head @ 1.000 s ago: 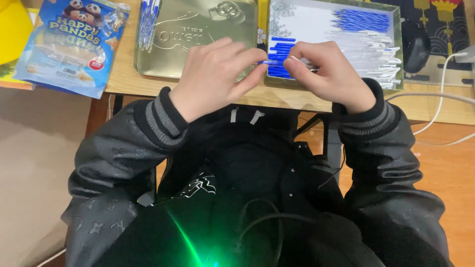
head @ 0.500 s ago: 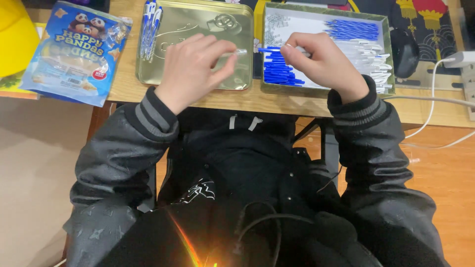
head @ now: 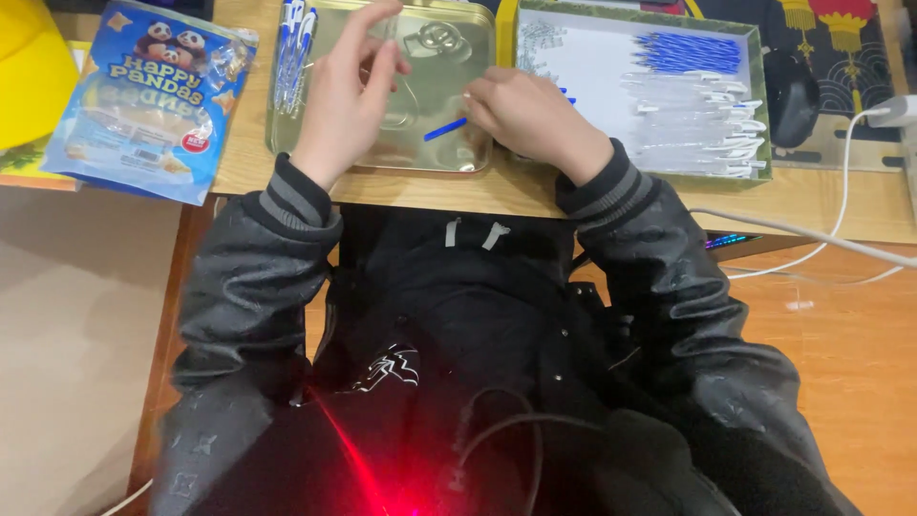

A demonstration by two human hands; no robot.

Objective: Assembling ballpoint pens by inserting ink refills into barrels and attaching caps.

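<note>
My right hand pinches a short blue pen part at the right side of a gold metal tray on the wooden desk. Over the same tray's middle hovers my left hand, fingers loosely apart, with nothing visible in it. Several blue-and-white pens lie along the tray's left edge. To the right, a green-rimmed tray with a white floor holds several blue parts and clear pen barrels.
A blue snack bag lies at the desk's left, beside a yellow object. A dark mouse and a white charger with its cable sit right of the trays. My dark jacket fills the lower view.
Both hands have moved left from the green-rimmed tray to the gold tray. My right hand has carried a blue part across, and my left hand has lifted towards the tray's far side.
</note>
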